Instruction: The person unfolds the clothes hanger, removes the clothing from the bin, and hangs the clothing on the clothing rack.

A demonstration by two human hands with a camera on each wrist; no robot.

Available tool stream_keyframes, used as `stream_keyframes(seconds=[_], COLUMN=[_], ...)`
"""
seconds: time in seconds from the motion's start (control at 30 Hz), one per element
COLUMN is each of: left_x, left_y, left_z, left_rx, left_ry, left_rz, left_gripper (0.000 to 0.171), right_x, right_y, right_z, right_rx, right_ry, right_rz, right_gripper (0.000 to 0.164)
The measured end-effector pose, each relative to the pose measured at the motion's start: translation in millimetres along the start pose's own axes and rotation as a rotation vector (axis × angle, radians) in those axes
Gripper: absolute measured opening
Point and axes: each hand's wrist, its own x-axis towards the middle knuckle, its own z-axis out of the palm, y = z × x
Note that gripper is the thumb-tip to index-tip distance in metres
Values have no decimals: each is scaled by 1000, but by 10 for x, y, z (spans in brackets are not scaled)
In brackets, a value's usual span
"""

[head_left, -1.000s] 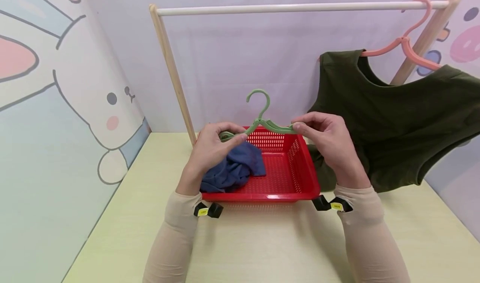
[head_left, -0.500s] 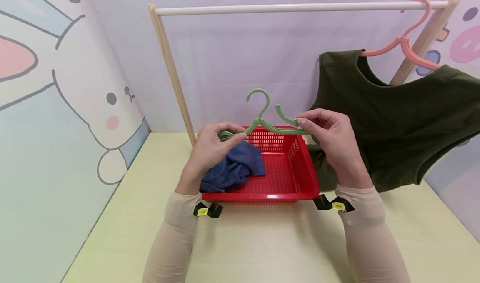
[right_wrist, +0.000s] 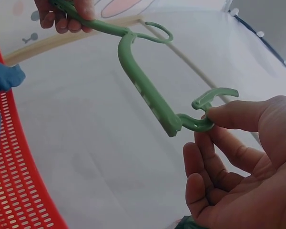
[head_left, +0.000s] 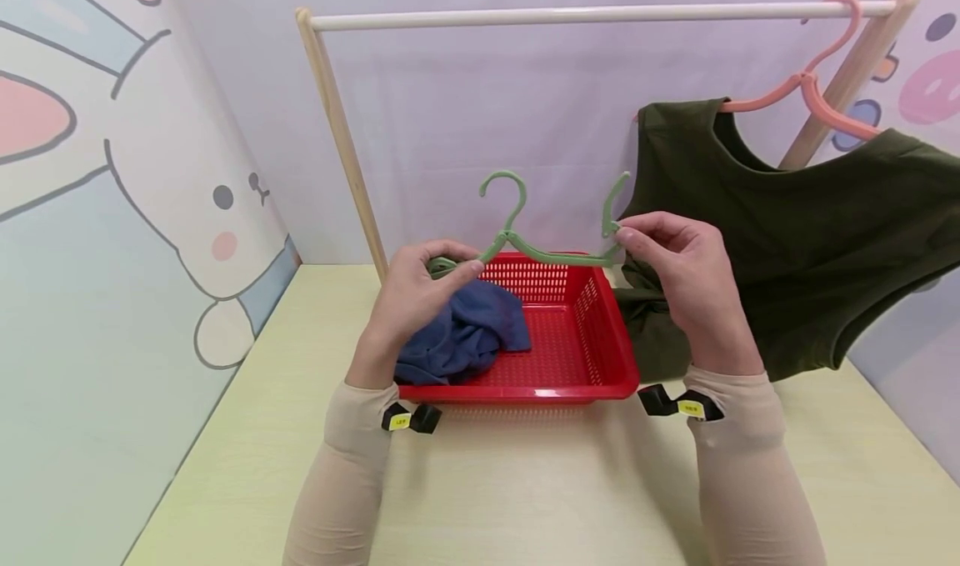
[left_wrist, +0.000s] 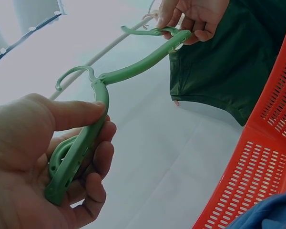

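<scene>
A green folding clothes hanger [head_left: 551,257] is held up between both hands above the red basket, its hook pointing up. My left hand [head_left: 420,295] grips its left arm, thumb on top and fingers curled beneath; a folded segment shows inside that grip in the left wrist view. At the other end my right hand [head_left: 678,278] pinches a hinged end piece [right_wrist: 200,125] between thumb and forefinger. That piece is swung out from the hanger's right arm [right_wrist: 148,93], and its curved tip stands upward in the head view.
Crumpled blue cloth [head_left: 472,333] lies in the left of the red basket [head_left: 517,394] on the table. Behind stands a rack with a white rail [head_left: 585,17]. A dark green sleeveless top [head_left: 780,232] hangs at right on a pink hanger [head_left: 825,103].
The hanger's right end piece has unfolded from along the arm and swung outward, pinched by my right hand, which moved right. My left hand kept its grip and shifted slightly left.
</scene>
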Motion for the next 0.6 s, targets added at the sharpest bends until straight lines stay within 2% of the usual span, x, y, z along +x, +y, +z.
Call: stream_keyframes(seconds=[0.27, 0.6], left_x=[-7, -18], left_y=[3, 0], left_z=[-59, -99], left_rx=[-16, -40], left_ry=[48, 85], left_rz=[0, 11], left_gripper=[17, 19], right_x=[16, 18], right_y=[19, 29], right_z=[-71, -92], right_rx=[92, 141], right_ry=[12, 5], right_rz=[-7, -16], right_gripper=[26, 26])
